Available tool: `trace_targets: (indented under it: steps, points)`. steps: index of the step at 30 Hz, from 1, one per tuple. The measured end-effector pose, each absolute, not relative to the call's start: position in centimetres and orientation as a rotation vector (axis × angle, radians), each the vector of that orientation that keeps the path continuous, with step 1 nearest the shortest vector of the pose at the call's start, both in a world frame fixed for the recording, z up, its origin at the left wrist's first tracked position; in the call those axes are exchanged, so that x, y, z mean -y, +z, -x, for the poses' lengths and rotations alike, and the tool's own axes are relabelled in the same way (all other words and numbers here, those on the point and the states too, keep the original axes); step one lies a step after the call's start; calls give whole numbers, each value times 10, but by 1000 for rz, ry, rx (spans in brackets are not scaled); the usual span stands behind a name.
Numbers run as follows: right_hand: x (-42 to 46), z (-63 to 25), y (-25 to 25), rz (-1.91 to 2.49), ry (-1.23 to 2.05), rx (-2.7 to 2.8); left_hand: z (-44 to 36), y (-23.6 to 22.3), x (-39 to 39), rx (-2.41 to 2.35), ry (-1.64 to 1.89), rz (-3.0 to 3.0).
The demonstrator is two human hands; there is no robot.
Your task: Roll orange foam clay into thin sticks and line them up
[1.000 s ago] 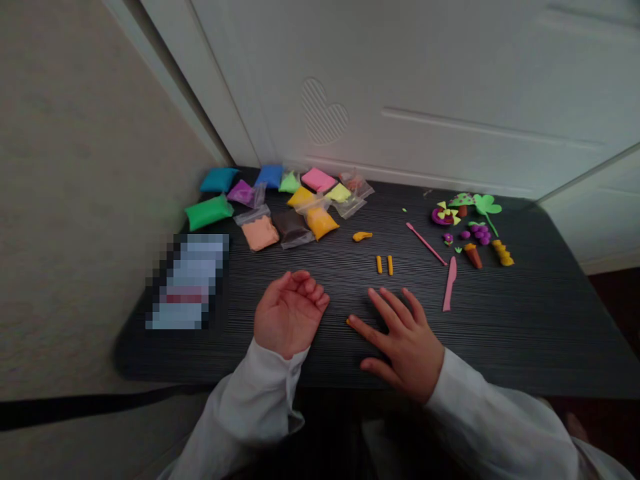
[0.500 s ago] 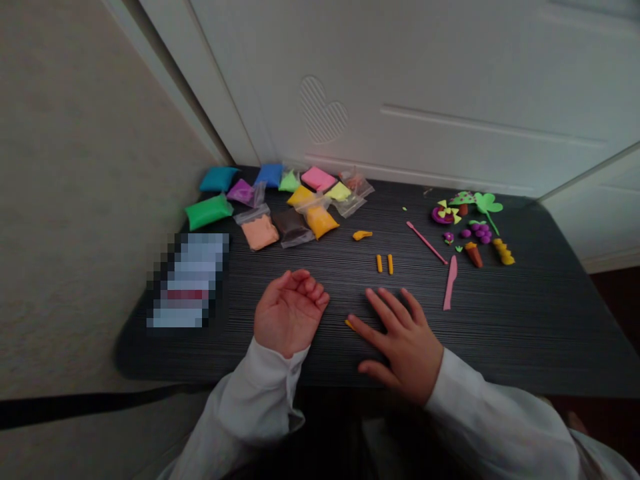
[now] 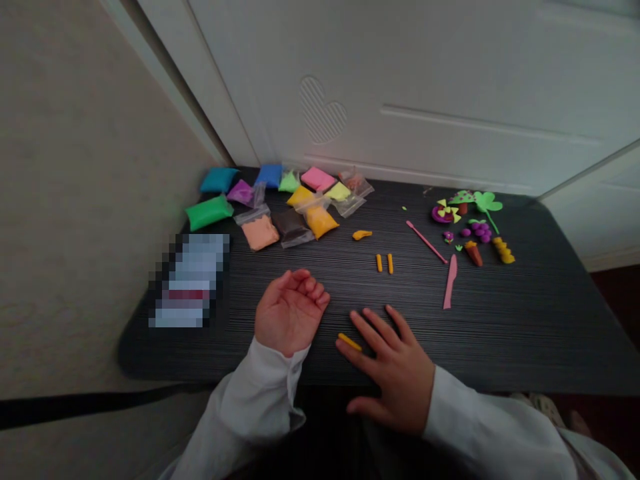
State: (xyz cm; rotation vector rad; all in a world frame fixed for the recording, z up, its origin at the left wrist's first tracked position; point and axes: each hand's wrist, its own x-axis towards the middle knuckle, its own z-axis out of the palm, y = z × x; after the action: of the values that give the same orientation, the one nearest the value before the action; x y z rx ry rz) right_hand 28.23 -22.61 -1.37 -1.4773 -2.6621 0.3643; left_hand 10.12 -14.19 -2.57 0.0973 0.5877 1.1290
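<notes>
My left hand (image 3: pixel 291 313) rests palm up on the dark table, its fingers loosely curled and holding nothing. To its right, my right hand (image 3: pixel 393 367) lies palm down with fingers spread. A thin orange-yellow clay roll (image 3: pixel 349 342) lies on the table against the index finger of my right hand. Two short rolls of the same clay (image 3: pixel 385 263) stand side by side farther back. Behind those is a small tapered clay lump (image 3: pixel 362 235).
Bags of coloured clay (image 3: pixel 293 228) line the back left. A blurred-out phone-like object (image 3: pixel 190 280) lies at the left. Toward the right are a pink stick tool (image 3: pixel 426 241), a pink plastic knife (image 3: pixel 451 281) and several clay figures, including purple grapes (image 3: pixel 481 231). A white panelled door (image 3: pixel 450 80) borders the back.
My right hand has moved toward the table's front edge and slightly left. The clay roll by its index finger has rolled nearer and shows more fully. My left hand stays in place.
</notes>
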Motion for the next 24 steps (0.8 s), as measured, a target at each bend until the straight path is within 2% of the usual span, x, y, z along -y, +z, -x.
trace_targets:
  steps: [4,8,12,16,21,24]
  points:
    - [226,-282,-14,1646,303,2584,-101,-27,142,-577,1126,-94]
    - [227,-281,-17,1491,359,2641,-100,-28,142,-564,1125,-94]
    - [227,-281,-18,1648,296,2537,-100,-28,141,-556,1122,-105]
    - [228,-279,-20,1497,363,2626,-101,-27,141,-577,1120,-102]
    - [228,-279,-24,1657,276,2523,-101,-27,142,-556,1118,-95]
    - [229,-278,-24,1505,367,2623,-101,-28,142,-545,1120,-97]
